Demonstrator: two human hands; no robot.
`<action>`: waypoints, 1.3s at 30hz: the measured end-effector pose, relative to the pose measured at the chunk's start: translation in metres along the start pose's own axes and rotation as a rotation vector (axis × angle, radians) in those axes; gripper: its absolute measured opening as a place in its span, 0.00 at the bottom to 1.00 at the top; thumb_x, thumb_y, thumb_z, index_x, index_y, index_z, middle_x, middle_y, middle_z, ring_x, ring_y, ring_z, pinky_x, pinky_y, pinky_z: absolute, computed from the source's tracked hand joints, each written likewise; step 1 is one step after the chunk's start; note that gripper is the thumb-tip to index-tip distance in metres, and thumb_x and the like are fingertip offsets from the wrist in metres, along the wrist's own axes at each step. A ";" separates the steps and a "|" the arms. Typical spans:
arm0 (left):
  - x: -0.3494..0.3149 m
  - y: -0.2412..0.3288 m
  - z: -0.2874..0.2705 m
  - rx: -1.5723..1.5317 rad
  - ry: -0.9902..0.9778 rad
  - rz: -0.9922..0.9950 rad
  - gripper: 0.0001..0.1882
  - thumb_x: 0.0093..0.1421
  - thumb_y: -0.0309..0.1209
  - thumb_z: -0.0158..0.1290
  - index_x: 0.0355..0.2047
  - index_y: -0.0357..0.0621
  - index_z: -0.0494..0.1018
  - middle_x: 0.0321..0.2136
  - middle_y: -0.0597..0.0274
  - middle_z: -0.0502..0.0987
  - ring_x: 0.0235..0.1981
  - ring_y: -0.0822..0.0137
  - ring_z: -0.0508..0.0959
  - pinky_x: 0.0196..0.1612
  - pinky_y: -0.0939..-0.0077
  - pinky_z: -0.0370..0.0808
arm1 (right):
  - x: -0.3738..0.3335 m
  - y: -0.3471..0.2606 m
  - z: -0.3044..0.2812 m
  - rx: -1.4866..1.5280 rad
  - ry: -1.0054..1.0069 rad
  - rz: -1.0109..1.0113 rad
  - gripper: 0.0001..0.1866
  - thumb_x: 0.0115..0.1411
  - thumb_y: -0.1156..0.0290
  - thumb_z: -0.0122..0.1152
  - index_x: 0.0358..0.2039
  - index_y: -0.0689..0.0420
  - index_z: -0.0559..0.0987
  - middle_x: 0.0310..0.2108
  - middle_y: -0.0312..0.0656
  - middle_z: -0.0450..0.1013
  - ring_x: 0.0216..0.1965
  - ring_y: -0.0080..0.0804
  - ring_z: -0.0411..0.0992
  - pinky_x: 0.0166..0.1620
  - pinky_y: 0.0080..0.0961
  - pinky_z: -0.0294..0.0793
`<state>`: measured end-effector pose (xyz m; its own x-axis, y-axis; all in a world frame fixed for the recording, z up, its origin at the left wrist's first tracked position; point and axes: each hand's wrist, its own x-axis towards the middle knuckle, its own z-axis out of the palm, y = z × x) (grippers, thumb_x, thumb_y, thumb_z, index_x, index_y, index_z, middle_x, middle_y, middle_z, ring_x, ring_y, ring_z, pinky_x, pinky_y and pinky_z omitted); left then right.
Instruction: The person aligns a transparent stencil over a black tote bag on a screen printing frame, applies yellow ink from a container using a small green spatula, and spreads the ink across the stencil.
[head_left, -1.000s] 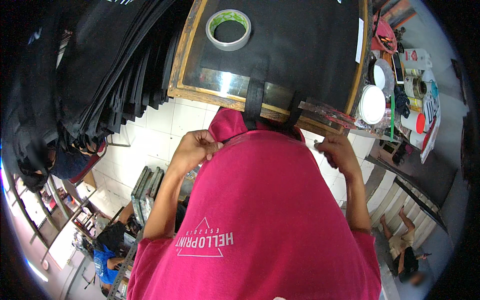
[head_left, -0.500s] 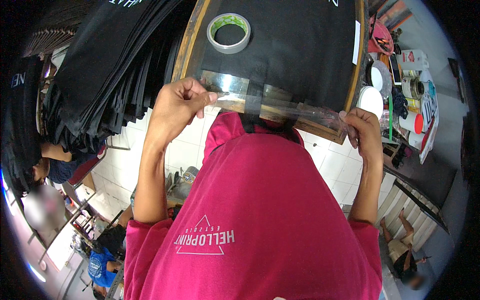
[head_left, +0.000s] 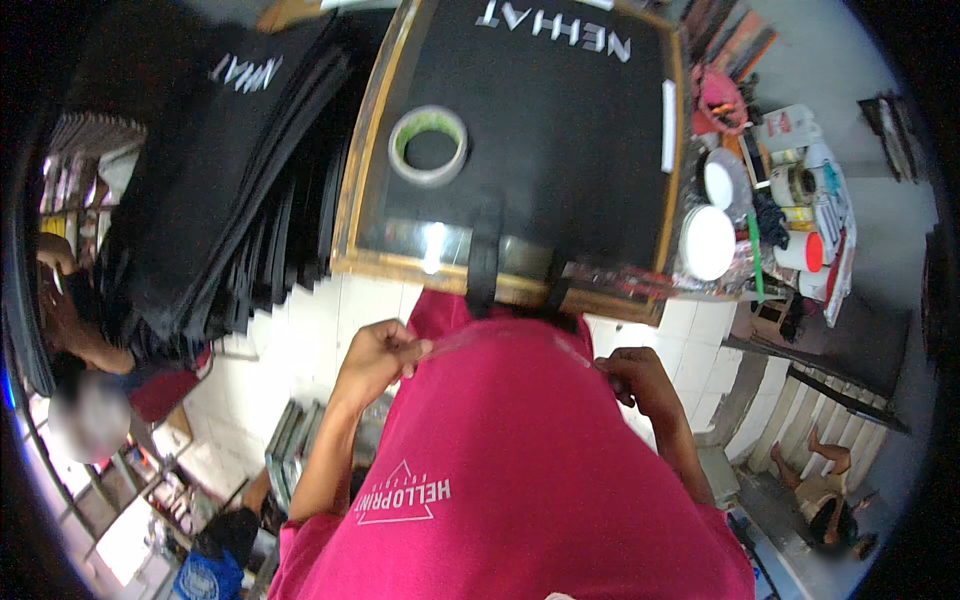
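My left hand (head_left: pixel 380 355) and my right hand (head_left: pixel 635 375) are held in front of my pink shirt (head_left: pixel 520 460). Each pinches one end of a clear tape strip (head_left: pixel 505 337) that stretches between them. Just beyond the hands lies a wooden-framed screen (head_left: pixel 400 268) covered in black fabric with white lettering. A green-cored tape roll (head_left: pixel 428 145) rests on the screen. Shiny clear tape runs along the screen's near edge, and two black straps hang over it.
A fanned stack of black bags (head_left: pixel 230 180) lies to the left of the screen. White lids (head_left: pixel 706 240), jars and tape rolls crowd the shelf to the right. One person crouches at far left (head_left: pixel 85 340) and another sits at lower right (head_left: pixel 830 495). White tiles lie below.
Half a second ago both hands held the tape strip up at the screen's near edge. They have now dropped back toward my chest, still gripping the strip.
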<state>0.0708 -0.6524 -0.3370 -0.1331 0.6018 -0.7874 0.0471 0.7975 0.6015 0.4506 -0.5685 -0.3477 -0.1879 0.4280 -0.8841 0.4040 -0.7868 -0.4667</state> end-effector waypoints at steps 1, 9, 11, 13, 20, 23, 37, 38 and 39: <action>0.004 0.006 -0.007 0.008 0.013 0.056 0.10 0.61 0.27 0.64 0.26 0.38 0.76 0.17 0.66 0.75 0.16 0.80 0.68 0.19 0.82 0.62 | -0.001 -0.012 -0.004 -0.047 0.040 -0.033 0.15 0.59 0.66 0.67 0.20 0.60 0.78 0.13 0.36 0.69 0.11 0.22 0.64 0.14 0.22 0.58; 0.036 0.138 -0.035 -0.002 0.141 0.560 0.08 0.61 0.29 0.64 0.28 0.39 0.77 0.17 0.70 0.75 0.17 0.83 0.70 0.19 0.85 0.63 | 0.000 -0.134 -0.049 -0.105 0.183 -0.550 0.15 0.63 0.61 0.68 0.25 0.59 0.79 0.19 0.38 0.77 0.15 0.20 0.72 0.16 0.17 0.63; 0.050 0.177 -0.033 0.036 0.246 0.773 0.07 0.62 0.29 0.63 0.31 0.41 0.78 0.18 0.71 0.74 0.18 0.83 0.70 0.21 0.86 0.63 | 0.006 -0.166 -0.060 -0.060 0.273 -0.771 0.12 0.63 0.64 0.69 0.28 0.59 0.79 0.21 0.36 0.77 0.17 0.18 0.72 0.19 0.15 0.65; 0.071 0.215 -0.036 -0.055 0.202 0.872 0.06 0.63 0.29 0.62 0.36 0.40 0.78 0.21 0.71 0.75 0.21 0.82 0.71 0.23 0.85 0.67 | 0.014 -0.199 -0.066 0.001 0.344 -0.970 0.09 0.62 0.69 0.70 0.32 0.59 0.79 0.22 0.34 0.76 0.18 0.17 0.71 0.21 0.15 0.66; 0.111 0.320 -0.054 0.001 0.224 1.010 0.11 0.63 0.31 0.61 0.44 0.42 0.79 0.28 0.69 0.79 0.25 0.78 0.77 0.28 0.82 0.74 | 0.040 -0.289 -0.071 0.129 0.591 -1.265 0.11 0.59 0.76 0.71 0.41 0.62 0.81 0.25 0.32 0.76 0.20 0.13 0.68 0.23 0.13 0.66; 0.138 0.347 -0.065 0.013 0.254 1.053 0.12 0.61 0.29 0.63 0.45 0.43 0.80 0.37 0.64 0.82 0.29 0.78 0.76 0.34 0.82 0.73 | 0.052 -0.313 -0.078 0.191 0.644 -1.315 0.17 0.58 0.77 0.72 0.48 0.64 0.81 0.29 0.35 0.77 0.21 0.12 0.68 0.24 0.12 0.66; 0.184 0.396 -0.066 0.014 0.301 1.221 0.13 0.61 0.21 0.61 0.47 0.38 0.78 0.27 0.70 0.78 0.28 0.81 0.73 0.36 0.84 0.70 | 0.080 -0.364 -0.094 0.305 0.627 -1.316 0.09 0.60 0.72 0.71 0.38 0.63 0.85 0.20 0.31 0.74 0.18 0.12 0.65 0.21 0.12 0.60; 0.187 0.398 -0.065 0.015 0.325 1.220 0.14 0.61 0.21 0.61 0.48 0.38 0.78 0.27 0.70 0.78 0.28 0.80 0.73 0.36 0.84 0.70 | 0.084 -0.370 -0.094 0.316 0.635 -1.352 0.09 0.60 0.72 0.71 0.38 0.63 0.85 0.19 0.30 0.74 0.17 0.12 0.65 0.21 0.12 0.60; 0.189 0.401 -0.064 0.016 0.349 1.218 0.16 0.61 0.21 0.61 0.50 0.38 0.78 0.27 0.69 0.78 0.29 0.80 0.74 0.37 0.83 0.71 | 0.089 -0.374 -0.095 0.327 0.643 -1.387 0.09 0.60 0.72 0.71 0.38 0.63 0.85 0.19 0.30 0.73 0.17 0.12 0.64 0.21 0.12 0.60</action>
<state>0.0012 -0.2220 -0.2363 -0.2483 0.9024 0.3522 0.3340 -0.2616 0.9055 0.3678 -0.1938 -0.2490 0.1993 0.9174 0.3444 0.0251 0.3466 -0.9377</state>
